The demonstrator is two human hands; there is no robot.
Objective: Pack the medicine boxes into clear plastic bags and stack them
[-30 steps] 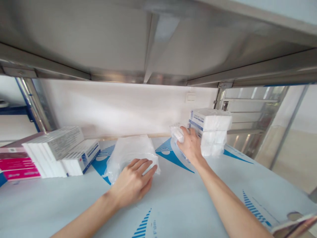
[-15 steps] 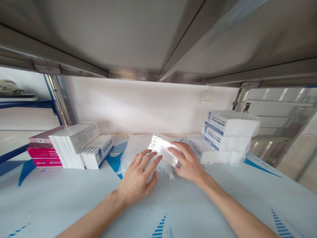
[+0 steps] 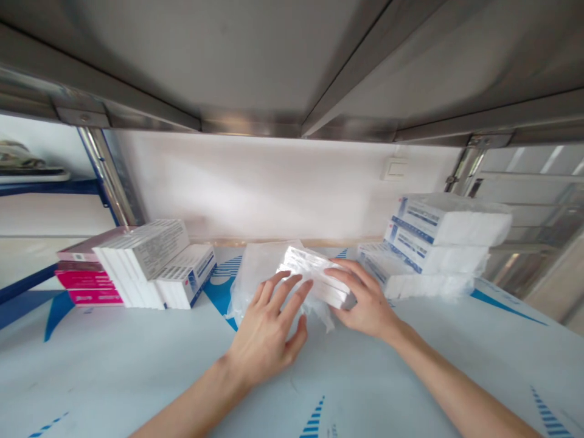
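Near the middle of the surface, my right hand [image 3: 367, 301] grips the right end of a white carton [image 3: 314, 274]. The carton is tilted, its upper face shines with glare, and a line along its near side suggests more than one box. My left hand [image 3: 274, 322] has its fingers spread, with the fingertips at the carton's left near side; I cannot tell whether they touch it. A crumpled clear plastic bag [image 3: 255, 267] lies under and behind the carton, partly hidden by my left hand.
At the left stand white cartons [image 3: 143, 261] beside stacked pink boxes [image 3: 91, 286]. Plastic-wrapped white-and-blue cartons [image 3: 438, 249] are piled at the right. A metal shelf [image 3: 255, 61] hangs low overhead, with posts at both sides. Behind is a wall with a switch [image 3: 396, 169].
The view has shifted slightly, so the right-hand pile sits farther right. My right hand still holds the carton, which has turned a little and shows more of its near side.
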